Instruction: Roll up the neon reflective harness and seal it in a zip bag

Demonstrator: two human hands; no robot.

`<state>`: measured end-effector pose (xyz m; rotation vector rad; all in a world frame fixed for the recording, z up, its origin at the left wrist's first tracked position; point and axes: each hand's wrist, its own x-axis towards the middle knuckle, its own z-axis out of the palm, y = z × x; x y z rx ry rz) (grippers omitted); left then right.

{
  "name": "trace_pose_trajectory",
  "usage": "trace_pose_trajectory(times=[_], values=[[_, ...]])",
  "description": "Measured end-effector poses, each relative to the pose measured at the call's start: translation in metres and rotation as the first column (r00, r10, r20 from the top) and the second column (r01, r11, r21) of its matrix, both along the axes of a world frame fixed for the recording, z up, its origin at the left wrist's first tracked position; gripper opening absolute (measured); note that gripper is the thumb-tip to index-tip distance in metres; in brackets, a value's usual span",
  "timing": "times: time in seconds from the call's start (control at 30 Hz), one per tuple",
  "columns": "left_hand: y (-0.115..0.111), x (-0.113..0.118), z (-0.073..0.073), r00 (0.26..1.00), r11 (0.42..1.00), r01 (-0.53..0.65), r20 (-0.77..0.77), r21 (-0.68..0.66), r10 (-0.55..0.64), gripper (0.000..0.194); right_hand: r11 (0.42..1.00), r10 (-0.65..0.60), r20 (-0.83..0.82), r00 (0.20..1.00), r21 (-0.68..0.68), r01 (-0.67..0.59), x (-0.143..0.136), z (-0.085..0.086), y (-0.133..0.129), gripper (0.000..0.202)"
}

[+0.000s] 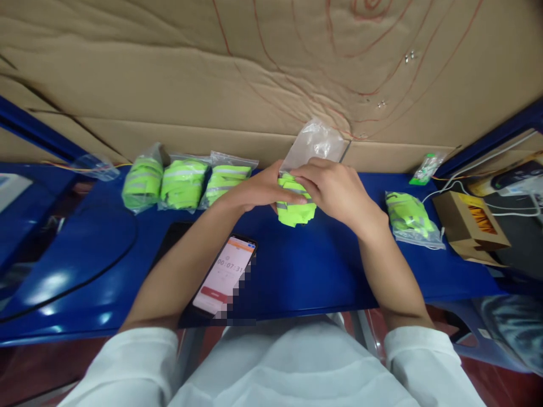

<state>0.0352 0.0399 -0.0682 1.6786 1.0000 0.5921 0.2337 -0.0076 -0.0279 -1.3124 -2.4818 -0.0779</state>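
A folded neon-yellow reflective vest (296, 213) with grey stripes is held above the blue table, in front of me. My left hand (265, 187) is closed around its left side, the thumb lying across the front. At its top, a clear plastic bag (316, 141) stands up towards the cardboard. My right hand (328, 183) pinches the bag's edge where it meets the vest, fingers bent. How far the vest sits inside the bag is hidden by the hands.
Bagged yellow vests (182, 183) stand in a row at the left, and another bagged vest (411, 217) lies right, beside a cardboard box (470, 223). A phone (223, 274) showing a timer lies near the table's (314, 277) front edge. Cardboard (169, 73) walls the back.
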Motion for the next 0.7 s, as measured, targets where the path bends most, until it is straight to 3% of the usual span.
trace_pose_trajectory(times=[0.13,0.3,0.4,0.47,0.57,0.63,0.7], values=[[-0.001,0.005,-0.003,0.999,1.000,0.008,-0.040,0.026,-0.007,0.074,0.999,0.031,0.089,0.996,0.036,-0.034,-0.003,-0.003,0.000,0.029],[0.002,0.006,-0.008,0.995,0.996,0.071,-0.066,0.049,-0.068,0.043,0.987,0.142,0.168,0.975,0.049,-0.153,-0.017,-0.009,0.000,0.026],[0.002,0.005,-0.011,0.998,0.997,0.047,-0.048,0.055,-0.044,0.042,0.989,0.133,0.136,0.982,0.050,-0.141,-0.017,-0.012,0.001,0.026],[0.001,0.006,-0.011,0.997,0.987,-0.025,-0.066,0.161,0.036,0.052,0.995,0.084,0.064,0.994,0.041,-0.086,-0.014,-0.012,0.002,0.027],[-0.003,0.010,-0.009,0.948,0.931,-0.183,-0.194,0.317,0.252,0.070,1.000,-0.029,-0.007,1.000,-0.005,0.029,-0.011,-0.013,0.001,0.027],[-0.005,0.012,-0.008,0.905,0.912,-0.248,-0.259,0.326,0.338,0.076,0.997,-0.074,0.006,0.997,-0.019,0.074,-0.012,-0.013,0.001,0.027],[-0.004,0.013,-0.010,0.907,0.905,-0.285,-0.217,0.315,0.361,0.077,0.994,-0.113,0.017,0.993,-0.001,0.113,-0.014,-0.015,0.002,0.027]])
